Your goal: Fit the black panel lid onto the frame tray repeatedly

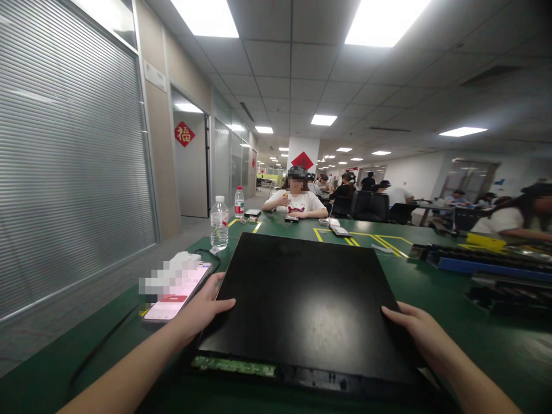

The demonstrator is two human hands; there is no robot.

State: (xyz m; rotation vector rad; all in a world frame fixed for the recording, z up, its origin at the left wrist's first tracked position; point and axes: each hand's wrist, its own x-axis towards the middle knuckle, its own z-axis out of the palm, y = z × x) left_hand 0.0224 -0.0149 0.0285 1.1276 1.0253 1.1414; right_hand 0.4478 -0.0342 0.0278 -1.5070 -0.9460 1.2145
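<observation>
Left hand [211, 305]: curled round the left edge of a black display panel [310, 287], thumb flat on the dark face, fingers going out of sight at the side.
Right hand [409, 322]: holding the same panel by its right edge, thumb laid on the face, the other fingers mostly hidden behind the rim.
Panel: between the two hands, directly in front of the wearer over the green tabletop [457, 305]; a pale glare sits on its lower middle. Whether its underside touches the table cannot be told.
Near edge: a narrow green circuit board [233, 366] shows along the left part of this side.
Phone [183, 296]: lying with its screen lit, just beside the left forearm; a white object, partly blurred out, lies next to it.
Cable [103, 330]: black, trailing across the table left of the left arm.
Bottles: a clear water bottle [219, 224] with a white cap stands upright beyond the phone; a red-capped bottle [238, 202] stands farther back.
Far side: a person [299, 204] in a white printed T-shirt and dark cap sits facing the wearer, one hand raised with something small and yellow.
Table markings: yellow tape [257, 227] in angled lines near the far edge.
Right side: long black and blue strips [474, 267] lie beside a yellow piece [486, 242].
</observation>
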